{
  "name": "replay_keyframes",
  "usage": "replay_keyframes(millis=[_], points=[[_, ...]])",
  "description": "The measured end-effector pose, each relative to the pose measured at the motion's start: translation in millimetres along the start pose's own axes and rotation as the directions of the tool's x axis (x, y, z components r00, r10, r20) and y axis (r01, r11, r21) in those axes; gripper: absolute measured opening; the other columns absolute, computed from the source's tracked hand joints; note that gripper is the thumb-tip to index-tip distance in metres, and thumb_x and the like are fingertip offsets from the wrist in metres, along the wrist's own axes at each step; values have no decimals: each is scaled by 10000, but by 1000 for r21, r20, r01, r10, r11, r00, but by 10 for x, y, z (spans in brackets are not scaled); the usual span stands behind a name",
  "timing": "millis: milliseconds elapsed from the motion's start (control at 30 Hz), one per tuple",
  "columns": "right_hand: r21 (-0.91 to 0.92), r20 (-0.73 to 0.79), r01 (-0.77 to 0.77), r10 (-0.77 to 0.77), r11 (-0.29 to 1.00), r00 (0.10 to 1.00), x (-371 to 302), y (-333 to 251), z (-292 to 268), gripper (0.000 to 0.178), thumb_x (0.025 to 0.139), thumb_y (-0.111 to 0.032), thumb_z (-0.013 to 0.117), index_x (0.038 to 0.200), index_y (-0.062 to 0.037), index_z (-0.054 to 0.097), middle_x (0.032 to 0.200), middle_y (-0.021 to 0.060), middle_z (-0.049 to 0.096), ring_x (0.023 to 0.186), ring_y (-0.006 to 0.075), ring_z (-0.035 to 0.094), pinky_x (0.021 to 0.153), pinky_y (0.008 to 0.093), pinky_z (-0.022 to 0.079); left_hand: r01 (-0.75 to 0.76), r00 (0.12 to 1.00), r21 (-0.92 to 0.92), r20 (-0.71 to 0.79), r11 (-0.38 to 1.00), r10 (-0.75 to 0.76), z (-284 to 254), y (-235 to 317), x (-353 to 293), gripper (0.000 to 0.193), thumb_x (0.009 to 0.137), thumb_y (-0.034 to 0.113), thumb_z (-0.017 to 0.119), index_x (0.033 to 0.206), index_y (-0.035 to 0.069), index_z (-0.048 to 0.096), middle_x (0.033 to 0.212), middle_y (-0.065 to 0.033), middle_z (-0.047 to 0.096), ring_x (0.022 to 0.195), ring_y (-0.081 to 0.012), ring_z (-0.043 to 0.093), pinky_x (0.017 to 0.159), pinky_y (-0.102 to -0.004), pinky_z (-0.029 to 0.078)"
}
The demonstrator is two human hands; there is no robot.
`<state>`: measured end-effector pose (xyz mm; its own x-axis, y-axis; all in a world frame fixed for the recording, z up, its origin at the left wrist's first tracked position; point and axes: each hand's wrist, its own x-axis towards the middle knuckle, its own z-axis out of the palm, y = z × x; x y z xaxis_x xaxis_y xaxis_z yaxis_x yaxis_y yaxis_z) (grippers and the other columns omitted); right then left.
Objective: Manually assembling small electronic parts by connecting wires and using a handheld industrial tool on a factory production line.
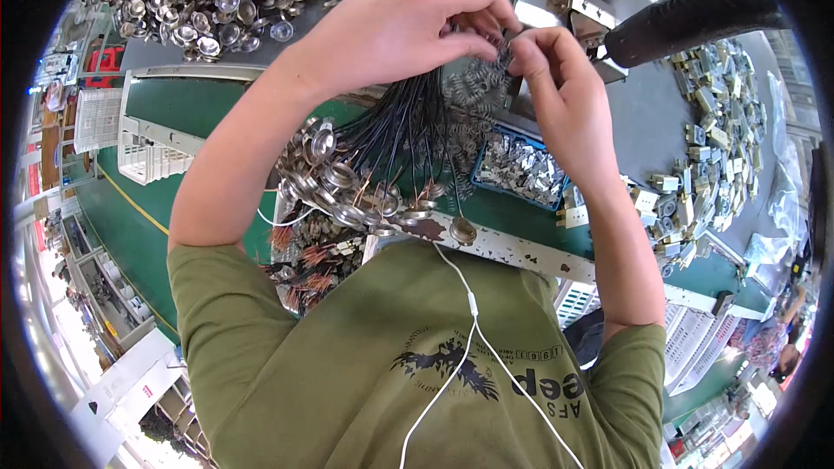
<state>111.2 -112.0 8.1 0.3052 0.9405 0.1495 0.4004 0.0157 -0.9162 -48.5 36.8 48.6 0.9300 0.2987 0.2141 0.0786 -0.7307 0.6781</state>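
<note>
Both hands meet at the top middle of the head view, fingertips close together. My left hand (413, 22) has its fingers curled in a pinch; what they hold is hidden. My right hand (569, 91) pinches with thumb and forefinger beside it, on something too small to name. Below them lies a heap of small coiled springs (476, 91). A bundle of black wires (404, 126) hangs over the table edge toward me, with round metal cups (339, 175) at the ends. A metal fixture (591, 17) stands just beyond my right hand.
A blue tray (476, 181) of small metal clips sits by my right forearm. Cream-coloured blocks (717, 135) lie scattered at right, under a thick black tube (695, 17). Loose metal cups (208, 0) are piled at far left. A white basket (148, 156) stands left.
</note>
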Motion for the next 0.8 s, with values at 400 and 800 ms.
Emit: replay_keyframes(millis=[400,800], points=[[-92,25,-168,171,981,985,97,64,-54,404,1071,-383,530,956,-27,684,714,-3,628,631,74,515,560,244,396,-366,919,310,-27,878,393,6,66,-50,163,866,100,684,1025,74,705,891,-118,710,885,-302,700,762,-396,559],[-247,435,-140,239,959,868,-580,-88,-26,234,967,-132,658,1182,-44,689,807,118,723,691,219,702,657,346,546,-29,755,386,613,922,-233,105,453,-398,185,805,148,576,898,64,712,787,-173,683,802,-374,686,742,-492,561]])
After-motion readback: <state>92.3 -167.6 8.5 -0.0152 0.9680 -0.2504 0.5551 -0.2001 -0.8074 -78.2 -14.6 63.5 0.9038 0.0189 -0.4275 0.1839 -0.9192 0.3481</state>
